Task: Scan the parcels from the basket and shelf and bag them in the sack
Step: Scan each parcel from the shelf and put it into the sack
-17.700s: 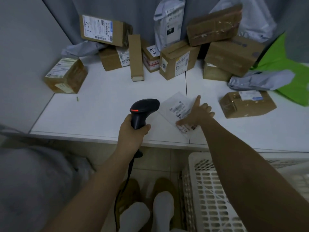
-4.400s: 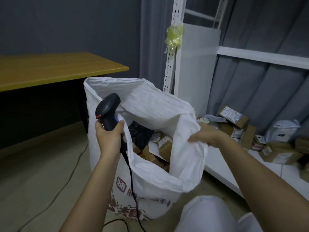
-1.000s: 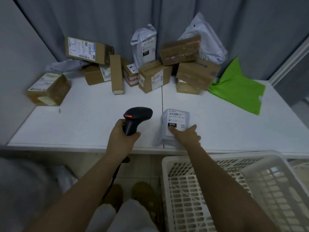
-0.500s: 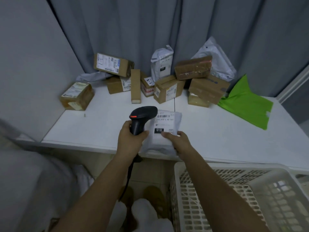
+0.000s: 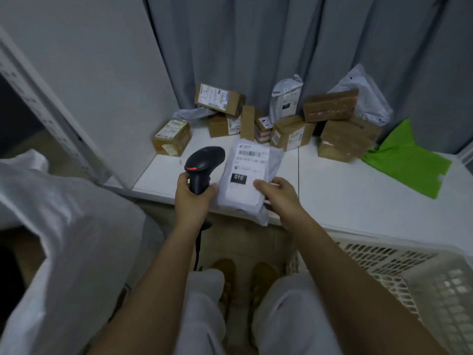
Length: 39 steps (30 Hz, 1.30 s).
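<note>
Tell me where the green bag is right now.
In the head view, the green bag lies flat on the white shelf, at the right, just right of the cardboard boxes.

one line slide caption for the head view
Left hand grips barcode scanner; right hand holds grey mailer above shelf.

The lower right corner of the flat grey plastic mailer (image 5: 252,180) is covered by the right hand (image 5: 279,198), and the smaller print on its white label is too blurred to be read. The grip of the black handheld barcode scanner (image 5: 203,166) is hidden inside the left hand (image 5: 192,198). The white woven sack (image 5: 64,242) is cut off by the left edge, and the white perforated plastic basket (image 5: 409,275) by the right edge. The labels on the brown cardboard boxes (image 5: 291,130) at the back are too small to be made out.
</note>
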Tool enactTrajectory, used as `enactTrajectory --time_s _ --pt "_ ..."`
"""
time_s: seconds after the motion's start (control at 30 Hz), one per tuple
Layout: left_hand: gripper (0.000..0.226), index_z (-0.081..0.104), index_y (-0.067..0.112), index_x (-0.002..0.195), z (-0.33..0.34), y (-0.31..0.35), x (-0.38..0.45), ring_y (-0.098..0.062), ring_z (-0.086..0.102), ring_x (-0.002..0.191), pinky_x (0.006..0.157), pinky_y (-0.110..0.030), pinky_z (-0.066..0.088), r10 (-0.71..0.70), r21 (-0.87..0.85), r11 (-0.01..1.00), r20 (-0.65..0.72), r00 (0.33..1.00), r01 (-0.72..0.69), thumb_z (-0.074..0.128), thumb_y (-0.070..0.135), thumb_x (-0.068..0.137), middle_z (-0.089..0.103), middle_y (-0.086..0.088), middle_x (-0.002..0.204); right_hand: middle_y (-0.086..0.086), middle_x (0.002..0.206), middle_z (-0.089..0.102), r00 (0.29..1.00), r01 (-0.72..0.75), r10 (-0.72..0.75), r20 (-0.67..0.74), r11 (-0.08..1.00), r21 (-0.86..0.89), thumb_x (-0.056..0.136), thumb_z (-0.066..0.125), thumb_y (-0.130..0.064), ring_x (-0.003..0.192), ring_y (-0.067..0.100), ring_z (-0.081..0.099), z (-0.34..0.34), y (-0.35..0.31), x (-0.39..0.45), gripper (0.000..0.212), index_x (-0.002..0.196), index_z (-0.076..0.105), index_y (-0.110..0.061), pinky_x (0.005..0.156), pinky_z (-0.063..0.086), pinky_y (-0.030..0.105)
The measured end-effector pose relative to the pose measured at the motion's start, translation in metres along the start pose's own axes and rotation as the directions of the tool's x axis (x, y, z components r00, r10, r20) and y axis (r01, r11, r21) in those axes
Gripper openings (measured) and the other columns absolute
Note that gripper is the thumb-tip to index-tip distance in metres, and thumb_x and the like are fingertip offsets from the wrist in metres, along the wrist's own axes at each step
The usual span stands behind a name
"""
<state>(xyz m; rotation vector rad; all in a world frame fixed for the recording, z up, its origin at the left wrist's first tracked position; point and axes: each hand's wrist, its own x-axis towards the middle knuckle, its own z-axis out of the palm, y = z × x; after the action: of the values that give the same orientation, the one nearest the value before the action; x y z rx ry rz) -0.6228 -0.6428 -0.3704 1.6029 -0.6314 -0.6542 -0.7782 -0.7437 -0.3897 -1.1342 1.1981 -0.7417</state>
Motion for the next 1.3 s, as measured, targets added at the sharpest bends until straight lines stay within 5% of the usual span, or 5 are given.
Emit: enactTrajectory --time_s 0.37,0.53,0.63,1.3 --pt "0.040 0.048 0.017 0.115 -0.011 -0.008 -0.012 -0.015 0.058 0.093 0.069 -0.016 0.043 0.114 0.221 0.963 0.192 0.975 -0.156 0.071 0.013 0.083 0.060 0.000 0.104 0.010 0.123 0.059 0.990 -0.056 0.057 -0.127 0.998 0.012 0.085 0.073 -0.014 0.107 0.027 0.062 -0.001 0.029 0.017 0.046 0.124 0.049 -0.005 0.090 0.055 0.040" --pt "0.041 0.046 0.022 0.117 -0.009 -0.010 -0.013 -0.014 0.057 0.093 0.074 -0.021 0.045 0.125 0.238 0.952 0.269 0.955 -0.192 0.070 0.014 0.085 0.057 0.004 0.103 0.009 0.122 0.062 0.995 -0.066 0.064 -0.081 0.998 -0.023 0.088 0.069 -0.016 0.107 0.026 0.062 0.001 0.030 0.020 0.042 0.125 0.051 -0.007 0.088 0.054 0.038" --pt "0.039 0.042 0.024 0.115 -0.008 -0.010 -0.012 -0.009 0.056 0.083 0.063 -0.016 0.041 0.095 0.257 0.952 0.275 0.957 -0.168 0.068 0.017 0.087 0.055 0.006 0.097 0.009 0.123 0.061 0.996 -0.067 0.064 -0.067 0.997 -0.044 0.088 0.069 -0.017 0.107 0.026 0.062 0.001 0.029 0.020 0.043 0.126 0.051 -0.008 0.087 0.055 0.037" --pt "0.042 0.040 0.021 0.118 -0.008 -0.012 -0.010 -0.014 0.056 0.087 0.067 -0.021 0.045 0.040 0.302 0.945 0.280 0.959 -0.127 0.068 0.015 0.087 0.053 0.003 0.101 0.007 0.128 0.059 0.997 -0.059 0.057 -0.044 0.997 -0.051 0.089 0.069 -0.020 0.111 0.023 0.060 -0.002 0.027 0.017 0.039 0.122 0.049 -0.015 0.088 0.054 0.037"
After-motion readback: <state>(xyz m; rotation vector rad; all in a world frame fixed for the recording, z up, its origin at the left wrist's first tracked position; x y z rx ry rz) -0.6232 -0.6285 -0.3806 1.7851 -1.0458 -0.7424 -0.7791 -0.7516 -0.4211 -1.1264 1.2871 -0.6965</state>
